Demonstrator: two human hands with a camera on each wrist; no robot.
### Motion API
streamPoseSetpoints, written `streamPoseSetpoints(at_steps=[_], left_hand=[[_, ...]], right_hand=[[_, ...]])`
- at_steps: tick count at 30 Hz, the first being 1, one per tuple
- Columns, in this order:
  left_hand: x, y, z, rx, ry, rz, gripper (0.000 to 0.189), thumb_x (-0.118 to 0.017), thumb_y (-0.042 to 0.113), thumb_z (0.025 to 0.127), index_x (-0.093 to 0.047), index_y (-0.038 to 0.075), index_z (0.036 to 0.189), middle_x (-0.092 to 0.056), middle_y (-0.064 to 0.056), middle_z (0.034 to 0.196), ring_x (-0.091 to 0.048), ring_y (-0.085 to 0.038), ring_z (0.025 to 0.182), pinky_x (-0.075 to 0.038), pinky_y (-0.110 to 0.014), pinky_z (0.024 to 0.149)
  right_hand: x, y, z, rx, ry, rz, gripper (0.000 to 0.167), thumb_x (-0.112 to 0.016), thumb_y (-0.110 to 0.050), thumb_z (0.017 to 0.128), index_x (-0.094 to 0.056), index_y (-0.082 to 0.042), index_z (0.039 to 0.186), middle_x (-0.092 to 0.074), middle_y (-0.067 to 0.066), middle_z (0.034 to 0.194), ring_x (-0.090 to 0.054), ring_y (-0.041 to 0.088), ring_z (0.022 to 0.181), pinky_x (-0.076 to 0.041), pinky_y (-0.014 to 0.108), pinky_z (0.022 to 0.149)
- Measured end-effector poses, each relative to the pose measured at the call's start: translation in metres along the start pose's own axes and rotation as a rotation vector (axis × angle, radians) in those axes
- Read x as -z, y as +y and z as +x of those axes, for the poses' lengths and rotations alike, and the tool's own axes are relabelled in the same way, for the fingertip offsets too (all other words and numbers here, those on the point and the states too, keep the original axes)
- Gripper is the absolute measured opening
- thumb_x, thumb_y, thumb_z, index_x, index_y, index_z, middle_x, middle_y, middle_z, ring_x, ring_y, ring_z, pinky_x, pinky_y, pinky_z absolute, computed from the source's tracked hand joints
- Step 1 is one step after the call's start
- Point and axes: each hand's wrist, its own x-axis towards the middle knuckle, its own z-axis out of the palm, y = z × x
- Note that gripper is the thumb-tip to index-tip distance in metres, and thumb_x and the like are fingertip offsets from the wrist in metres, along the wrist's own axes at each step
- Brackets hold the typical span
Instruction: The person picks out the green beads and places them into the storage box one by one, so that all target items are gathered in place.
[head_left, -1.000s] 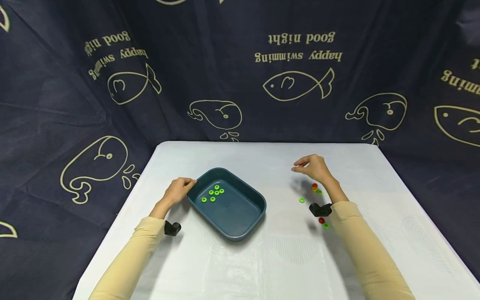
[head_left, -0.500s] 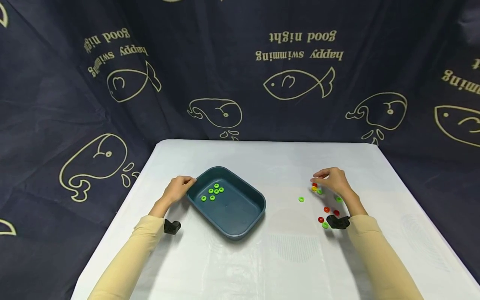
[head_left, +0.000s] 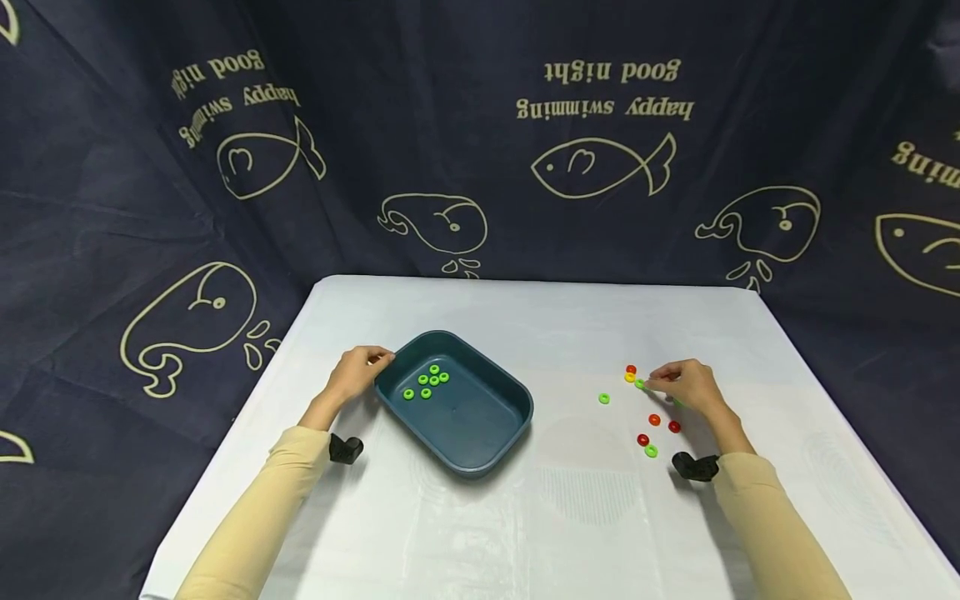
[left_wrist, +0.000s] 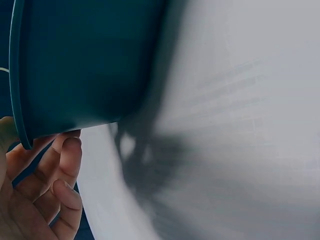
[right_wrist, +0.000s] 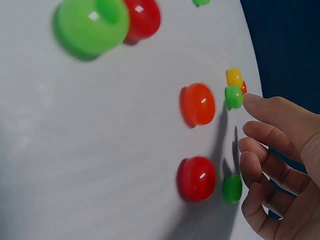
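Note:
At the left, my left hand [head_left: 352, 375] grips the back-left corner rim of a dark teal plastic bin [head_left: 468, 429]. In the left wrist view its thumb is at the rim and its fingers are under the bin's outer wall [left_wrist: 85, 60]. Several small green rings [head_left: 426, 393] lie inside the bin. Over on the right, my right hand [head_left: 690, 385] is low at the table, fingers loosely bent. Its fingertips are right beside a green ring [right_wrist: 233, 97]; whether they touch it I cannot tell. A yellow ring [head_left: 630, 377] and a red ring [head_left: 632, 368] sit just beyond it.
Loose rings lie around the right hand: an orange-red one [head_left: 655, 420], dark red ones [head_left: 674, 427] and more green ones [head_left: 651, 451]. One green ring [head_left: 603, 398] lies nearer the bin. The white table [head_left: 480, 550] ends at a dark printed curtain [head_left: 480, 125].
My right hand has moved right and toward me, lowering from above the table to the green ring beside the yellow one. The left hand and the bin have stayed put.

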Motion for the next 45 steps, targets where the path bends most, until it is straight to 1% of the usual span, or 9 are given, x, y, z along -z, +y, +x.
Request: streamPoseSetpoints(at_steps=[4,11,16,24,33,45], left_hand=[[0.0,-0.001,0.001,-0.013,0.016,-0.002,0.031,-0.054,0.028,0.096,-0.068,0.007,0.113,-0.069,-0.014,0.101,-0.062,-0.026,0.087,-0.046,-0.035,0.069],[0.0,0.0,0.002,-0.02,0.027,-0.011,0.029,-0.055,0.027,0.095,-0.068,0.008,0.112,-0.069,-0.014,0.1,-0.063,-0.026,0.086,-0.046,-0.034,0.067],[-0.001,0.0,0.002,-0.027,0.029,-0.011,0.028,-0.056,0.026,0.095,-0.069,0.008,0.111,-0.07,-0.014,0.098,-0.063,-0.025,0.085,-0.045,-0.032,0.066],[-0.002,-0.001,0.004,-0.026,0.023,0.002,0.028,-0.057,0.028,0.094,-0.069,0.01,0.112,-0.07,-0.014,0.099,-0.064,-0.026,0.087,-0.047,-0.035,0.068],[-0.001,0.0,0.003,-0.012,0.023,0.002,0.027,-0.057,0.026,0.094,-0.068,0.009,0.112,-0.069,-0.014,0.098,-0.063,-0.025,0.083,-0.045,-0.031,0.064],[0.0,0.001,0.004,-0.013,0.02,0.006,0.028,-0.056,0.026,0.094,-0.068,0.008,0.113,-0.069,-0.014,0.1,-0.064,-0.026,0.086,-0.046,-0.033,0.066]], right_hand=[[-0.002,0.004,-0.001,0.001,0.003,-0.007,0.031,-0.073,-0.024,0.081,-0.071,0.002,0.096,-0.069,0.01,0.077,-0.057,0.013,0.062,-0.044,0.024,0.054],[-0.005,0.002,-0.002,0.02,0.024,-0.029,0.029,-0.074,-0.024,0.08,-0.072,0.001,0.094,-0.068,0.007,0.075,-0.051,0.012,0.064,-0.041,0.025,0.056],[-0.008,0.001,-0.002,0.019,0.02,-0.036,0.027,-0.074,-0.023,0.08,-0.072,0.0,0.095,-0.067,0.008,0.076,-0.05,0.013,0.066,-0.039,0.026,0.058],[-0.012,0.003,-0.002,0.009,0.013,-0.034,0.026,-0.074,-0.02,0.079,-0.071,-0.001,0.096,-0.064,0.006,0.075,-0.05,0.014,0.064,-0.04,0.026,0.057],[-0.014,-0.003,0.002,0.047,0.022,-0.044,0.024,-0.074,-0.018,0.078,-0.071,-0.002,0.095,-0.063,0.005,0.074,-0.049,0.014,0.064,-0.038,0.028,0.059],[-0.017,-0.004,0.005,0.05,0.03,-0.039,0.02,-0.073,-0.017,0.079,-0.071,-0.003,0.093,-0.064,0.006,0.074,-0.05,0.012,0.061,-0.039,0.025,0.055]])
